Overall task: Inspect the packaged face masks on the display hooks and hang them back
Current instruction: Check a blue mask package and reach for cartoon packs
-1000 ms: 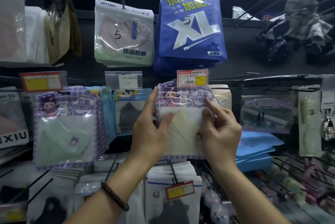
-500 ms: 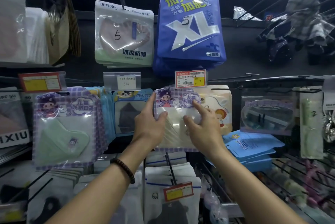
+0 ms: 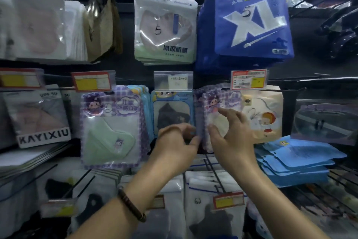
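Landmark: the blue XL pack (image 3: 249,16) hangs at the upper right of the rack.
Mask pack: the purple-checked mask pack (image 3: 222,101) hangs straight below the blue XL pack, its top just under the red-and-yellow price tag (image 3: 249,79).
Left hand: the left hand (image 3: 176,145) is below the blue XL pack and a little to the left, fingers curled at the mask pack's lower left edge; blur hides whether they pinch it.
Right hand: the right hand (image 3: 230,136) is below the blue XL pack, fingers spread and relaxed against the mask pack's front, gripping nothing.
Neighbours: a dark mask pack (image 3: 171,115) hangs below-left of the blue XL pack and a cream cartoon pack (image 3: 265,116) below-right.
Wrist: a beaded bracelet (image 3: 131,205) circles the left wrist, well below the blue XL pack.
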The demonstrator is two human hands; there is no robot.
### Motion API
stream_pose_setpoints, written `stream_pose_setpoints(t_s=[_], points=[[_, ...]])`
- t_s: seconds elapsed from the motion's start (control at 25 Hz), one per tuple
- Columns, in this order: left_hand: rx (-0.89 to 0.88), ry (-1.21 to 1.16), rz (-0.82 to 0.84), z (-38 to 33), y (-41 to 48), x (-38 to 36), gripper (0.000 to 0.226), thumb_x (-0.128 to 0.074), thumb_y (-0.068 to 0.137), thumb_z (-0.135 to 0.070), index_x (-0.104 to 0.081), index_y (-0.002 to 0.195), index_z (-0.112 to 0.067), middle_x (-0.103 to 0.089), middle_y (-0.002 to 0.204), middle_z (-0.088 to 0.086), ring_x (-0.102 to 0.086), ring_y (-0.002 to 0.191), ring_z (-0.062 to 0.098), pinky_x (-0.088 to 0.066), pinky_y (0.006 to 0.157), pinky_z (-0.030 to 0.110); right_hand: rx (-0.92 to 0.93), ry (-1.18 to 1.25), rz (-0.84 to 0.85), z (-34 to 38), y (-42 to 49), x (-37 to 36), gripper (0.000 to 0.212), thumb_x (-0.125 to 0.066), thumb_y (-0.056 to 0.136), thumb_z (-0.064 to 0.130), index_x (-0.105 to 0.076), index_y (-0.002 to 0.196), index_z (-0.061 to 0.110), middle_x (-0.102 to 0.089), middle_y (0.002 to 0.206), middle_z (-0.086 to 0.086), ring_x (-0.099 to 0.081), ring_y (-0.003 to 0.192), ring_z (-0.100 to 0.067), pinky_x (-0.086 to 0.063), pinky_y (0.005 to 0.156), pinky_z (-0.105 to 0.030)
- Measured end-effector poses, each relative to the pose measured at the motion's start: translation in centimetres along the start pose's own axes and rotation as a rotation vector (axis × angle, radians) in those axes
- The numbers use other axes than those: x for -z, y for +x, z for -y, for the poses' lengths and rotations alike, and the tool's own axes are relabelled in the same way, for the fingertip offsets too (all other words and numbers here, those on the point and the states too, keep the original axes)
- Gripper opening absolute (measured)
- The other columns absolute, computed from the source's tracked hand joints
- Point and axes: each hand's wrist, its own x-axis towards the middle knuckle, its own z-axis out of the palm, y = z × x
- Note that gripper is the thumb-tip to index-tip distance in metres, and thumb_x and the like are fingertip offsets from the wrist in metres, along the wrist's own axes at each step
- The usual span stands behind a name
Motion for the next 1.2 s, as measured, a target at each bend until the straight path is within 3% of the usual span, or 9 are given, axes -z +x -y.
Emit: stream_pose_setpoints(t_s=[0.12,0.24,0.36,0.48,0.6,0.76,0.92,1.12,1.2], points=[[-0.109,-0.114,-0.187,2.4,-3.0,4.8,0.016,-0.072,0.098,-0.034,-0.077,0.086,-0.026,-0.076,0.071,-0.011,-0.072,0.062,0.005,-0.061,0.063,0.033,0.027,0.115,0.074,3.9,-2.6,-2.4,0.043,-0.072,0.098,0.029,-0.061,0.140,0.030,-0.065,0.132,0.008,-0.063,0.120,-0.009,-0.056,0.104,-0.040],[-0.201,-0.071,-0.377,5.7,-4.0,9.7,0.015,-0.072,0.098,-0.032,-0.073,0.084,-0.028,-0.071,0.069,-0.011,-0.068,0.063,0.006,-0.051,0.055,0.021,-0.001,0.175,0.143,7.6,-4.4,-5.8,0.044,-0.073,0.099,0.030,-0.058,0.140,0.030,-0.069,0.128,0.010,-0.067,0.111,-0.004,-0.057,0.101,-0.034],[-0.132,-0.108,-0.501,9.8,-3.4,13.3,0.010,-0.074,0.095,-0.027,-0.069,0.103,-0.032,-0.068,0.100,-0.011,-0.067,0.087,0.009,-0.058,0.077,0.031,-0.046,0.159,0.208,10.1,-5.3,-9.3,0.051,-0.072,0.099,0.032,-0.056,0.148,0.027,-0.067,0.135,0.009,-0.064,0.121,-0.009,-0.051,0.109,-0.031],[0.056,-0.026,-0.468,13.0,-2.6,15.1,0.058,-0.076,0.094,-0.030,-0.051,0.147,-0.026,-0.048,0.146,-0.002,-0.050,0.136,0.022,-0.048,0.114,0.046,-0.117,0.162,0.237,12.0,-5.7,-11.7,0.048,-0.069,0.099,0.033,-0.055,0.145,0.030,-0.067,0.131,0.010,-0.063,0.117,-0.013,-0.049,0.103,-0.030],[0.136,-0.064,-0.313,14.6,-2.1,16.3,0.084,-0.074,0.096,-0.037,-0.028,0.165,-0.029,-0.036,0.167,-0.005,-0.038,0.153,0.020,-0.041,0.122,0.048,-0.190,0.174,0.230,13.4,-6.3,-13.7,0.044,-0.070,0.098,0.033,-0.051,0.137,0.036,-0.068,0.128,0.006,-0.065,0.112,-0.017,-0.052,0.096,-0.035],[0.121,-0.203,-0.238,14.6,-1.4,16.5,0.082,-0.076,0.092,-0.039,-0.033,0.162,-0.031,-0.065,0.140,-0.007,-0.067,0.120,0.017,-0.057,0.097,0.034,-0.259,0.198,0.196,14.7,-7.2,-15.0,0.044,-0.072,0.093,0.031,-0.055,0.134,0.031,-0.073,0.121,0.004,-0.069,0.107,-0.020,-0.057,0.096,-0.041],[0.111,-0.245,-0.224,14.3,-1.4,16.7,0.073,-0.068,0.101,-0.029,-0.032,0.164,-0.026,-0.066,0.138,-0.006,-0.069,0.110,0.014,-0.058,0.087,0.030,-0.289,0.209,0.170,15.8,-7.6,-15.2,0.041,-0.073,0.092,0.031,-0.057,0.130,0.033,-0.074,0.117,0.004,-0.071,0.104,-0.021,-0.058,0.098,-0.046],[0.065,-0.191,-0.269,14.2,-2.3,17.4,0.063,-0.063,0.104,-0.031,-0.037,0.161,-0.024,-0.068,0.127,-0.010,-0.066,0.096,0.009,-0.052,0.076,0.020,-0.230,0.191,0.167,16.5,-8.6,-15.6,0.054,-0.068,0.089,0.039,-0.052,0.140,0.035,-0.065,0.142,-0.003,-0.069,0.115,-0.024,-0.058,0.100,-0.045],[0.034,-0.137,-0.320,14.2,-2.7,17.7,0.057,-0.066,0.103,-0.031,-0.044,0.156,-0.023,-0.062,0.110,-0.019,-0.060,0.080,-0.003,-0.046,0.068,0.012,-0.200,0.201,0.137,16.4,-9.0,-15.8,0.055,-0.064,0.086,0.042,-0.052,0.139,0.036,-0.065,0.145,-0.004,-0.068,0.121,-0.025,-0.056,0.103,-0.045]])
